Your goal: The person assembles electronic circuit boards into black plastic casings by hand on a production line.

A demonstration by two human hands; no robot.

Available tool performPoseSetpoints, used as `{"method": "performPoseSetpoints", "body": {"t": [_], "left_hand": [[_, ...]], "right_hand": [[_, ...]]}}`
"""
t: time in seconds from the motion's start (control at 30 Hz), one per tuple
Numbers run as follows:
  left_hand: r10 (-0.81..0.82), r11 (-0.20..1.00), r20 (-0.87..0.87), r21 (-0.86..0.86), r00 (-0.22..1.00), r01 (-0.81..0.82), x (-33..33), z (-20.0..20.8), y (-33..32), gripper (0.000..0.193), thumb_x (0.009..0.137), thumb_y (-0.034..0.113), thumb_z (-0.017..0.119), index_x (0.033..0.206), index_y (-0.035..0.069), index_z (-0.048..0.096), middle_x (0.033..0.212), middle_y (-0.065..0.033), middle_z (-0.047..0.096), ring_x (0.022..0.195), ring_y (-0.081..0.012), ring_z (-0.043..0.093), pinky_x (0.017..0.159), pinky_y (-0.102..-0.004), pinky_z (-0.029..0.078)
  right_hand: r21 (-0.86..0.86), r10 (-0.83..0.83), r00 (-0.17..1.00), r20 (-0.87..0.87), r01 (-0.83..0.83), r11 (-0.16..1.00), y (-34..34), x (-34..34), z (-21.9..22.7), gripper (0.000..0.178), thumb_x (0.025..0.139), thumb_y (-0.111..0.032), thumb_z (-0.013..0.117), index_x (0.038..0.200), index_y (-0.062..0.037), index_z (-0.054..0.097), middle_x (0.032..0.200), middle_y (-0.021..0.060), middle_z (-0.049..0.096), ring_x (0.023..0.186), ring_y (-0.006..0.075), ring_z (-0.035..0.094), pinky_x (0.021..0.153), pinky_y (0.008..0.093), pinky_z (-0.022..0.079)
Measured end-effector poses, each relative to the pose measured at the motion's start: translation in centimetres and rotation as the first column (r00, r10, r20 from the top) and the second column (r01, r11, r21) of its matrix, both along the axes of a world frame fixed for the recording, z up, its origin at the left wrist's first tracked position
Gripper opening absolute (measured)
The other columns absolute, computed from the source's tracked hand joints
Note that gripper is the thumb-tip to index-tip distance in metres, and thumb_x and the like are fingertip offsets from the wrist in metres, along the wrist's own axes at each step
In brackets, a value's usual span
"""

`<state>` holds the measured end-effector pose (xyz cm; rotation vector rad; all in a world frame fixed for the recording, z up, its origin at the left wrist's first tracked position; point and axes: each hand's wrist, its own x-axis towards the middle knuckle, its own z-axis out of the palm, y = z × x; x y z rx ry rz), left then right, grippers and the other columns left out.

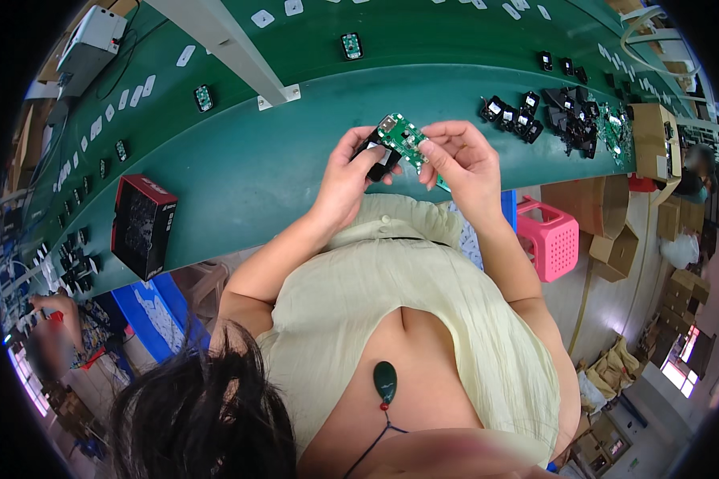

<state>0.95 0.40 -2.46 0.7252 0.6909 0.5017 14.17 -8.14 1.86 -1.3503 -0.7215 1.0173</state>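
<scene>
Above the near edge of the green workbench (295, 160), my two hands are close together. My left hand (350, 172) is closed around a black plastic housing (378, 162), thumb on its inner side. Between thumb and fingers, my right hand (461, 164) pinches a green circuit board (403, 137) with a metal port at its upper left end. The board is tilted and overlaps the upper right of the housing; whether they touch I cannot tell. Part of another green piece (442, 184) shows below my right fingers.
Black housings (515, 116) and a heap of green boards (614, 132) lie to the right, beside a cardboard box (655, 142). An open black-and-red box (144, 226) stands left. A metal post (232, 48) rises from the bench. Housings with boards (351, 45) sit farther back. A pink stool (548, 238) stands right.
</scene>
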Motion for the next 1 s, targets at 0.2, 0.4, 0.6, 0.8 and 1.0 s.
{"method": "performPoseSetpoints", "body": {"t": [0.2,0.4,0.6,0.8,1.0], "left_hand": [[-0.011,0.997,0.076,-0.070,0.997,0.017,-0.3,0.4,0.0,0.022,0.084,0.007,0.046,0.105,0.001,0.044,0.090,-0.0107,0.056,0.071,-0.0182,0.057,0.058,-0.0266,0.043],[-0.020,0.998,0.080,-0.054,0.997,0.025,-0.3,0.2,-0.1,0.023,0.083,0.004,0.044,0.105,0.000,0.044,0.090,-0.0106,0.056,0.071,-0.0170,0.057,0.055,-0.0263,0.044],[-0.027,0.999,0.085,-0.021,0.996,0.029,-0.4,0.1,-0.2,0.022,0.084,0.005,0.044,0.105,0.001,0.043,0.090,-0.0112,0.055,0.072,-0.0181,0.056,0.058,-0.0269,0.043],[0.003,0.999,0.113,-0.041,0.994,0.001,-0.6,0.0,0.0,0.023,0.083,0.004,0.043,0.106,0.000,0.044,0.087,-0.0126,0.056,0.071,-0.0182,0.055,0.058,-0.0271,0.042],[-0.066,0.995,0.170,-0.065,0.983,0.078,-0.9,-0.3,0.3,0.024,0.082,0.004,0.044,0.105,-0.001,0.044,0.090,-0.0111,0.056,0.070,-0.0162,0.057,0.055,-0.0263,0.044]], "right_hand": [[0.010,-0.016,0.991,0.133,0.015,1.000,0.0,0.0,-0.3,0.015,0.081,-0.006,0.058,0.094,0.0010,0.056,0.069,0.0036,0.057,0.056,0.0073,0.051,0.049,0.0201,0.041],[0.006,-0.025,0.989,0.148,0.025,1.000,0.2,0.1,-0.4,0.014,0.082,-0.007,0.058,0.094,0.0002,0.056,0.069,0.0028,0.057,0.056,0.0062,0.051,0.048,0.0188,0.041],[-0.028,0.003,0.988,0.153,0.001,1.000,0.4,0.8,-0.4,0.014,0.082,-0.008,0.058,0.093,-0.0001,0.056,0.070,0.0020,0.057,0.053,0.0055,0.050,0.046,0.0179,0.040],[-0.052,0.043,0.992,0.122,-0.037,0.998,0.1,1.4,0.2,0.013,0.082,-0.006,0.057,0.093,-0.0002,0.056,0.072,0.0029,0.058,0.053,0.0053,0.050,0.045,0.0176,0.039],[-0.049,0.098,0.988,0.122,-0.092,0.995,0.4,1.7,0.4,0.012,0.082,-0.004,0.056,0.094,0.0000,0.056,0.077,0.0037,0.060,0.053,0.0053,0.050,0.044,0.0175,0.038]]}}
